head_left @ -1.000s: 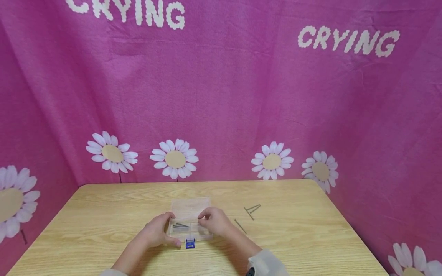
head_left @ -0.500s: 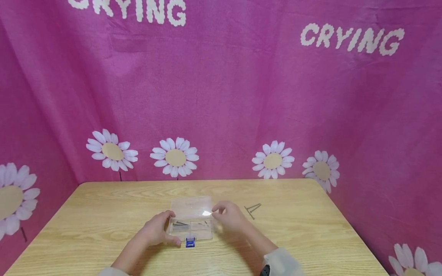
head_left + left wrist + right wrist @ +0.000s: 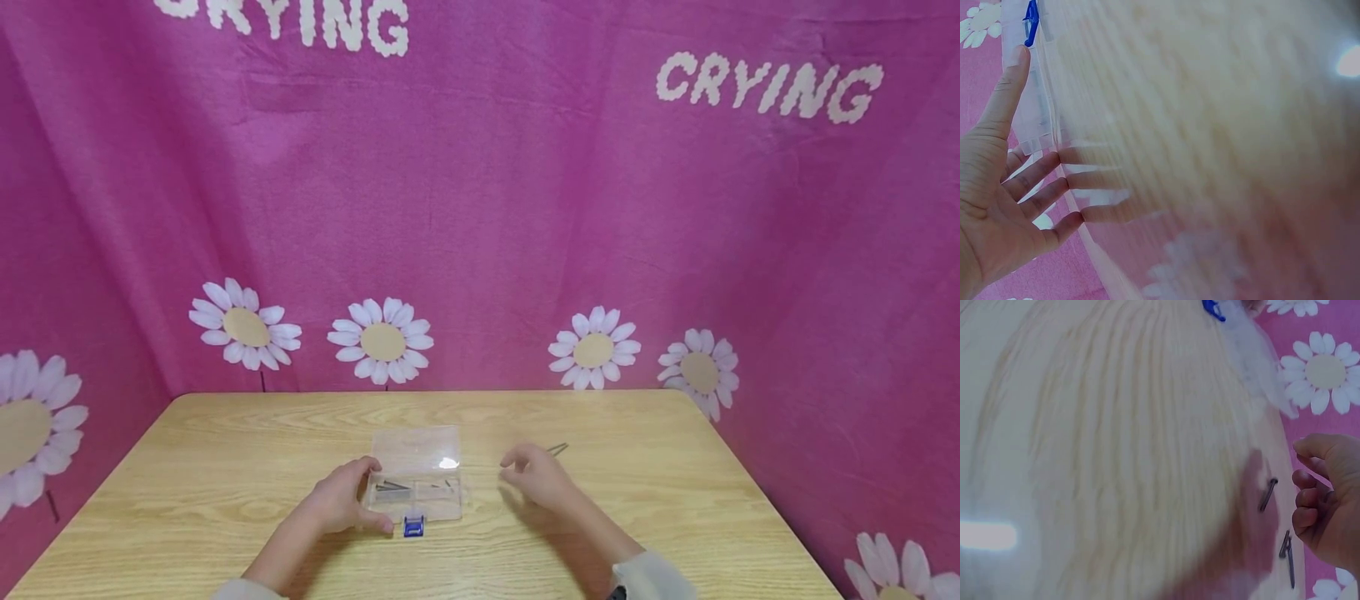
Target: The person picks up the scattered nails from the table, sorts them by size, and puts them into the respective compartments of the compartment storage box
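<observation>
A clear plastic box [image 3: 414, 454] stands on the table with its lid folded back and its blue latch [image 3: 414, 527] facing front. Its left compartment holds some dark, nail-like fasteners [image 3: 392, 487]; small slim pieces lie in the right one. My left hand [image 3: 345, 500] holds the box's left end, the thumb along the front and a finger at the back. Off to the right, my right hand [image 3: 543, 479] hovers with loosely bent fingers, nothing seen between them. Under it, the right wrist view shows a fastener [image 3: 1268, 495] and a crossed pair [image 3: 1289, 557].
The wooden table [image 3: 247, 450] carries the box and the loose fasteners. A pink cloth [image 3: 480, 208] with daisies and white lettering hangs behind the table and along both sides.
My right hand has moved from above the box's right compartment out to the right, towards the loose fasteners. The left hand and the box have stayed where they were.
</observation>
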Motion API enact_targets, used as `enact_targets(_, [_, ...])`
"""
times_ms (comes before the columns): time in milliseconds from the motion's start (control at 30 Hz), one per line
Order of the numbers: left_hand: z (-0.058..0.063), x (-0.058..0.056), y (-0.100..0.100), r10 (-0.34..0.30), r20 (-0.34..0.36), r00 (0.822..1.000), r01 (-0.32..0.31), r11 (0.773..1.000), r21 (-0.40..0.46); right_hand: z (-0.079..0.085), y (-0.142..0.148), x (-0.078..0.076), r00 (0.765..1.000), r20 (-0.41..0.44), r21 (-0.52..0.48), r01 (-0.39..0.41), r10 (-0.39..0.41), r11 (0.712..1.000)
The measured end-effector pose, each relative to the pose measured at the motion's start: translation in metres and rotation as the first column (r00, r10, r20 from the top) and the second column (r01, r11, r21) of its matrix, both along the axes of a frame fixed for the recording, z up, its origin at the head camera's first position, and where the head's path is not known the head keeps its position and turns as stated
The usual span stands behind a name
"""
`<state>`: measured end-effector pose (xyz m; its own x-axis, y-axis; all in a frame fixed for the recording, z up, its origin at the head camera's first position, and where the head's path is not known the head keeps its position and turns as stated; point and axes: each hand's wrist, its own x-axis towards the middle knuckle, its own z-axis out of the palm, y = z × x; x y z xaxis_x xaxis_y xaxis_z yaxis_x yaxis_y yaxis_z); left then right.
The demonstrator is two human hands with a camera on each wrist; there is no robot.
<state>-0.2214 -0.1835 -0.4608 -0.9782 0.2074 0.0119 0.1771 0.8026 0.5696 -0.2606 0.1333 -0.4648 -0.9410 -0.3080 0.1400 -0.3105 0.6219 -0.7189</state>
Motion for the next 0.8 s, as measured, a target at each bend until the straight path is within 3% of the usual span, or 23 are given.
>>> enact_targets(333, [0.001, 0.002, 0.001, -0.007, -0.016, 1.000, 0.007, 1.000, -0.010, -0.007, 0.022, 0.006, 1.000, 0.012, -0.014, -0.022, 0.022, 1.000])
enact_targets(800, [0.002, 0.003, 0.001, -0.007, -0.013, 1.000, 0.007, 1.000, -0.016, -0.017, 0.037, 0.014, 0.999, 0.034, 0.092, 0.019, -0.022, 0.996])
